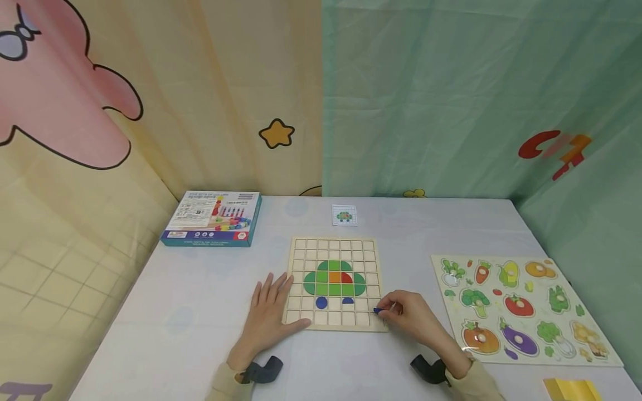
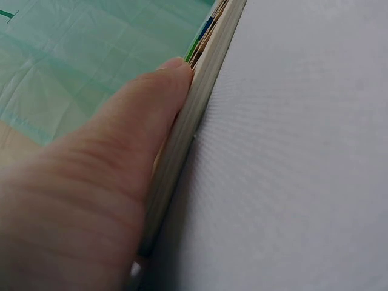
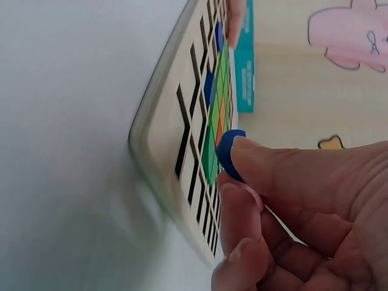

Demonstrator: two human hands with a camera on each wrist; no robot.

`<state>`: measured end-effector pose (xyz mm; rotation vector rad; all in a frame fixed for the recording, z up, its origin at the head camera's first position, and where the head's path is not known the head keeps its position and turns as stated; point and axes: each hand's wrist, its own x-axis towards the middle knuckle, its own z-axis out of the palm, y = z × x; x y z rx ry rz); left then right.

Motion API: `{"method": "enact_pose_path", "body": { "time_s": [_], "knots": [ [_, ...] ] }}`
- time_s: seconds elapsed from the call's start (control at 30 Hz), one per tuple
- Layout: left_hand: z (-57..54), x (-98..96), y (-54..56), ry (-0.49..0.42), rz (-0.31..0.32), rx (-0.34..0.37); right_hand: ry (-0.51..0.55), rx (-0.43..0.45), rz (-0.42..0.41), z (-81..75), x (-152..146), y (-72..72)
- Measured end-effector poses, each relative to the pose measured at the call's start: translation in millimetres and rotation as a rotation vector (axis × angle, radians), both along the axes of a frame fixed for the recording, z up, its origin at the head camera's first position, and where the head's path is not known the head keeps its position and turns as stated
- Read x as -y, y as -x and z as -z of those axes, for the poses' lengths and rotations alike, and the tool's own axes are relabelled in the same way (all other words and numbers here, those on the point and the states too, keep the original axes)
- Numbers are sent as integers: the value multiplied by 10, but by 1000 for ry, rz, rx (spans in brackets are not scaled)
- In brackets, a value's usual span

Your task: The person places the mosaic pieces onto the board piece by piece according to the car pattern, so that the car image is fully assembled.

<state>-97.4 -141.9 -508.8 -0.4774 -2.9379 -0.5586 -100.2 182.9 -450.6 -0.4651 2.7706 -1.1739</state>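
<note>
A square wooden grid board (image 1: 335, 321) lies on the table, its middle filled with green tiles (image 1: 334, 289), an orange square (image 1: 334, 277) and a red rounded tile (image 1: 346, 277). Below these sit a blue circle (image 1: 321, 303) and a blue half-circle tile (image 1: 348, 301). My right hand (image 1: 408, 314) pinches another blue tile (image 3: 227, 156) with a curved edge between thumb and forefinger, by the board's right edge; the fingers hide part of it. With fingers spread, my left hand (image 1: 271, 309) rests at the board's left edge, its thumb (image 2: 130, 112) against the front-left corner.
Behind the board lies a small pattern card (image 1: 344, 215) with a similar picture. A boxed toy set (image 1: 210, 219) stands at the back left. To the right is a vegetable puzzle board (image 1: 521, 312), with a yellow object (image 1: 572, 390) at the front right edge.
</note>
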Motion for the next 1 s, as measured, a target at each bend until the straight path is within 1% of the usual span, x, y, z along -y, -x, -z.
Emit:
{"method": "enact_pose_path", "body": {
  "time_s": [0.17, 0.33, 0.5, 0.7, 1.0],
  "knots": [
    [15, 7, 8, 1, 3, -9, 6, -5, -62, 13, 182, 53],
    [14, 10, 11, -4, 7, -15, -4, -26, -86, 39, 305, 110],
    [9, 9, 7, -6, 6, -14, -9, -27, -102, 76, 392, 153],
    [6, 7, 7, -8, 4, -8, -15, -31, -109, 108, 475, 190],
    [5, 6, 6, -11, 7, -12, -15, -21, -87, 126, 532, 219]
  ]
}}
